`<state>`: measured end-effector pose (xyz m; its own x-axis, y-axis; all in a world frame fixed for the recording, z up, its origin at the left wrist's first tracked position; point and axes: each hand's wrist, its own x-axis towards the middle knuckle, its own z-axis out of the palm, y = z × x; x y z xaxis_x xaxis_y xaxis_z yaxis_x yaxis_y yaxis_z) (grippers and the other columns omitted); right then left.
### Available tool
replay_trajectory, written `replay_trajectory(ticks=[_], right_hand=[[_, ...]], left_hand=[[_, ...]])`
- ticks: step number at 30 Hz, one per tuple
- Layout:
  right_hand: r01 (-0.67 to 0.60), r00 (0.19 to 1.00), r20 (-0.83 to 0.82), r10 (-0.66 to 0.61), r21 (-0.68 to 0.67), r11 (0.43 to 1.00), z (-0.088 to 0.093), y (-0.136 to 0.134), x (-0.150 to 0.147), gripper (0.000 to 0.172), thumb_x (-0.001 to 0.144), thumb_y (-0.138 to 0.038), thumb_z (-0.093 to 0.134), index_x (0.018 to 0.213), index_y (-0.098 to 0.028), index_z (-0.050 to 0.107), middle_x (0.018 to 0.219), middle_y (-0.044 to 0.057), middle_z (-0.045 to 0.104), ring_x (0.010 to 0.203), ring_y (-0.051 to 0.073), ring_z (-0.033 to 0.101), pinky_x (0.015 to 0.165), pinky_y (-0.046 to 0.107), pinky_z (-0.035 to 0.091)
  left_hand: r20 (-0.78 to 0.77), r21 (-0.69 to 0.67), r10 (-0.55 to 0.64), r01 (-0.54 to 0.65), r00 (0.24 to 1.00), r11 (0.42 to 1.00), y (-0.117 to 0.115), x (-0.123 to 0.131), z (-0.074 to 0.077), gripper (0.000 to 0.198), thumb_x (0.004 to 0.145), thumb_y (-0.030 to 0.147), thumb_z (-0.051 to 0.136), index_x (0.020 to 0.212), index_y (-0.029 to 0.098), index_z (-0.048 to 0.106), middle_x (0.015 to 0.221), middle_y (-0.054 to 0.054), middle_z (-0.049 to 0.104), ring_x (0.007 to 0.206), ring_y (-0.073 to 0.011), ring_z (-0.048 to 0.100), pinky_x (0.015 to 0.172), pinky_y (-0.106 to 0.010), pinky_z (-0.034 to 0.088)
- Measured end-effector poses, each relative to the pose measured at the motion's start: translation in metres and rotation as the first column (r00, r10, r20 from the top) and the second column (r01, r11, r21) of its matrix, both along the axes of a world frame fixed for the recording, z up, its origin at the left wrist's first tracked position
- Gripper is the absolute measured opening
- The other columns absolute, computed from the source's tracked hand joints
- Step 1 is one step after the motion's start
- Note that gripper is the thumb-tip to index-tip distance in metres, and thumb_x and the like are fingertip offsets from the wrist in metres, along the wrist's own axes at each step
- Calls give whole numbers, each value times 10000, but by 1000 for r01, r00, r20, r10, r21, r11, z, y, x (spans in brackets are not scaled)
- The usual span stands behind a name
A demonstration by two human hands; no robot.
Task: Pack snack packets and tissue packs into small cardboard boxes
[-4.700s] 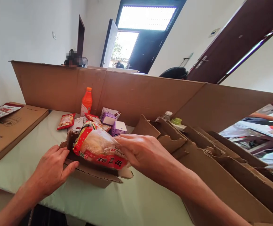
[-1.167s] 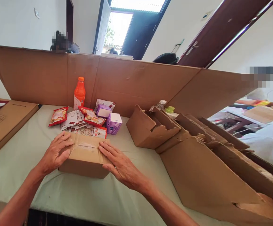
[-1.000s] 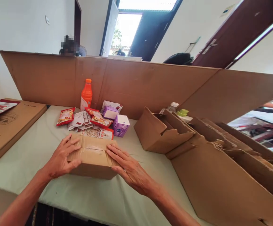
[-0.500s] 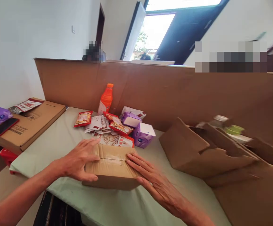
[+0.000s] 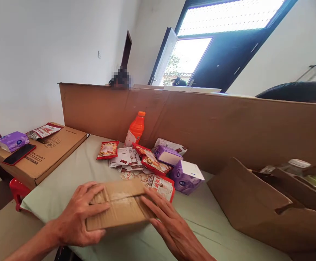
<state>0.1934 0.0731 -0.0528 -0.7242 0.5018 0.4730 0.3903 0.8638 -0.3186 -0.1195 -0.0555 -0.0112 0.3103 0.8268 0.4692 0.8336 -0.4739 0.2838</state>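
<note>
A small closed cardboard box point(image 5: 118, 208) with tape along its top seam sits on the pale green table point(image 5: 65, 174). My left hand point(image 5: 78, 215) wraps its left end, fingers over the top and thumb at the front. My right hand point(image 5: 171, 226) lies with fingers stretched flat against the box's right side. Just behind the box lie snack packets point(image 5: 152, 163), a red and white bag point(image 5: 158, 183) and purple tissue boxes point(image 5: 186, 177). An orange drink bottle point(image 5: 135, 129) stands at the back.
A tall cardboard wall point(image 5: 201, 123) runs along the table's far side. Torn open cartons point(image 5: 261, 203) lie on the right. At the left, a flat carton point(image 5: 46, 152) carries a phone point(image 5: 19, 154), a purple pack and a packet. A red stool point(image 5: 17, 190) stands below it.
The snack bag went into the box and the flaps closed. Since then both hands have stayed on the closed box while my view swung left.
</note>
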Motion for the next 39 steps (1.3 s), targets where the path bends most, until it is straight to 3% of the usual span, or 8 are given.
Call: replay_trajectory(ticks=[4,9,15,19,25,33,36,39], right_hand=[[121,965,-230,-129,-49,991,-29,22,-77,424,1040,-317,439,1439,-260,568,1572,129,483,1446,288,469,1141,535,465],[41,995,-84,-45,-50,998,-81,22,-142,270,932,-216,523,1093,-220,739,1420,162,629,1297,322,616,1034,531,554],[88,996,-8,-88,-15,996,-119,10,-143,335,897,-168,524,1149,-241,732,1395,137,654,1281,334,628,1005,531,585],[83,994,-73,-83,-9,997,-129,17,-134,328,902,-168,542,1156,-281,716,1359,106,681,1222,311,668,958,494,612],[61,984,-177,-36,134,989,-137,24,-132,321,869,-111,576,1150,-234,671,1282,112,724,1150,282,705,887,400,617],[42,984,-170,-57,-91,995,-120,19,-138,241,885,-97,566,1034,-230,700,1257,109,729,1180,265,681,945,410,576],[48,979,-189,-78,-156,987,-117,17,-145,244,858,-78,558,986,-214,715,1240,115,730,1177,275,667,957,434,554],[67,975,-193,-110,-220,973,-111,16,-153,283,827,-55,560,988,-212,732,1241,110,726,1167,266,651,975,435,524]], left_hand=[[-7,240,273,-263,962,934,3,-67,13,407,792,328,694,1197,319,735,1470,-103,582,1333,-376,494,1074,-613,446],[36,301,676,-653,736,695,55,-153,36,361,828,478,644,1128,313,759,1415,-85,605,1351,-378,462,1135,-595,377],[35,177,791,-783,611,597,163,-210,34,382,855,373,665,1188,199,737,1408,-164,586,1347,-428,447,1090,-615,389],[-25,90,808,-804,589,588,228,-222,33,416,917,415,674,1275,205,651,1480,-119,525,1391,-362,434,1121,-609,374],[-102,-14,829,-834,549,551,283,-232,39,465,937,430,669,1339,210,592,1526,-109,481,1418,-349,423,1160,-642,326],[-102,123,818,-809,566,575,271,-207,52,702,896,396,595,1519,121,424,1650,-253,286,1531,-469,185,1168,-750,84],[-128,201,773,-747,621,634,238,-168,28,702,919,341,510,1561,111,348,1704,-209,159,1574,-372,122,1233,-634,50],[-235,157,662,-644,712,748,196,-122,-24,638,897,345,509,1503,146,469,1676,-175,286,1547,-316,258,1247,-526,168]])
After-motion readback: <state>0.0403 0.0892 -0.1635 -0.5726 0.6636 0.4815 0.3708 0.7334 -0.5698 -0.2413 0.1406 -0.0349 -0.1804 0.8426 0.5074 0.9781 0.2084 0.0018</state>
